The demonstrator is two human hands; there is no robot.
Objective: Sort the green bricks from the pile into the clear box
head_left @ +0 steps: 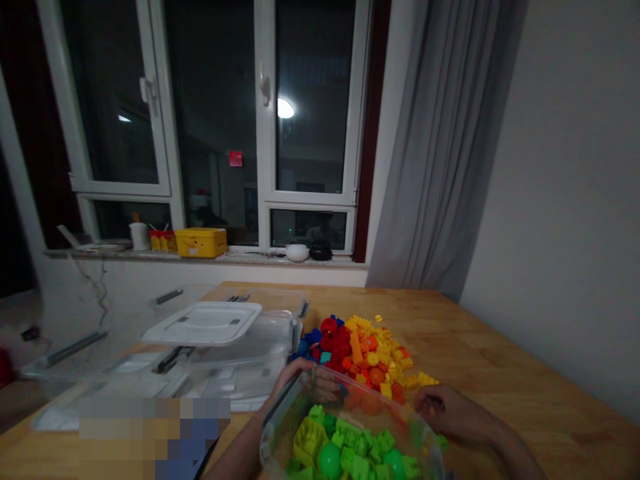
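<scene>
A clear plastic bin [436, 455] at the lower middle of the head view holds several green toy blocks [354, 437] and a few round green pieces. My left hand [296, 371] grips the bin at its far left corner, with fingers seen through the clear wall. To the right of the bin, my right hand [447, 408] has its fingers curled in, close to the tabletop. Whatever those fingers may hold is hidden. Just beyond both hands lies a pile of red blocks [336, 341], yellow blocks [387, 343], orange pieces and blue blocks [313, 337].
On the left of the wooden table [505, 380] are several clear bins and a white lid [213, 321]. Behind runs a window sill with a yellow box [201, 243] and a white bowl [297, 253]. A grey curtain [440, 147] hangs at the right.
</scene>
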